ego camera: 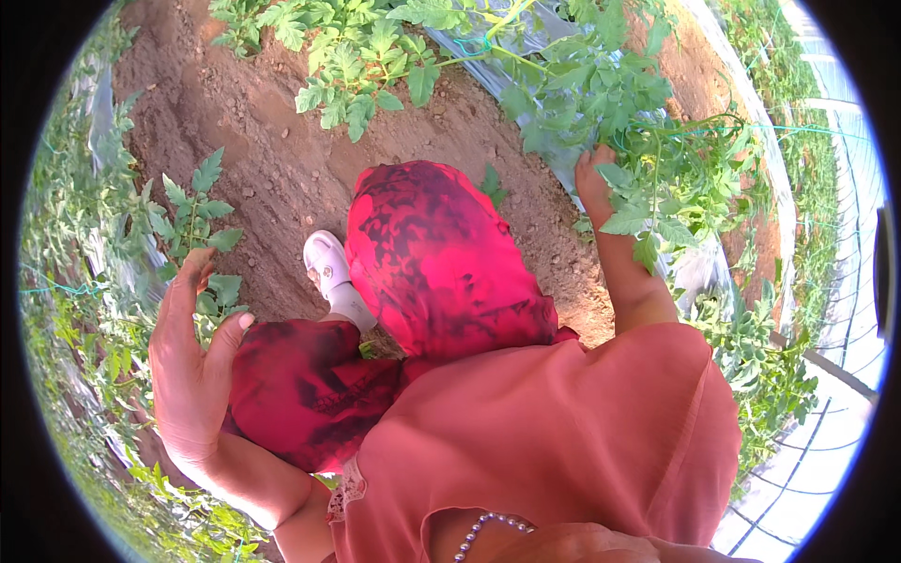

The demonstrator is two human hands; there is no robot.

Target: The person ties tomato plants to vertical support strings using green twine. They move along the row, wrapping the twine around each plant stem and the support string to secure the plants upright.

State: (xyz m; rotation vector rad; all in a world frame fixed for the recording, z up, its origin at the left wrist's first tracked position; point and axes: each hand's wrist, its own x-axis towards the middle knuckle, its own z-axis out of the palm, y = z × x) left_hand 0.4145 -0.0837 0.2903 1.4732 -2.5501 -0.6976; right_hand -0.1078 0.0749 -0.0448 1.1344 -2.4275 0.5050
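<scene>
My left hand (pixel 190 352) is raised at the left, thumb apart from the fingers, with nothing in it. Just beyond its fingertips are the leaves of a small tomato plant (pixel 193 204). At the right, my right hand (pixel 593 179) reaches in among the leaves of a larger tomato plant (pixel 626 91). Foliage covers part of that hand, so whether its fingers grip anything is hidden. A green twine (pixel 693 131) runs through this plant near the hand. Another tomato plant (pixel 366 63) spreads its leaves over the soil ahead of me.
My bent knees in red patterned trousers (pixel 443 260) fill the middle, with a pale clog (pixel 326 262) on bare soil (pixel 260 169). Plastic mulch film (pixel 563 162) runs along the right row. Dense plants (pixel 77 338) line the left. A greenhouse wall (pixel 845 281) stands far right.
</scene>
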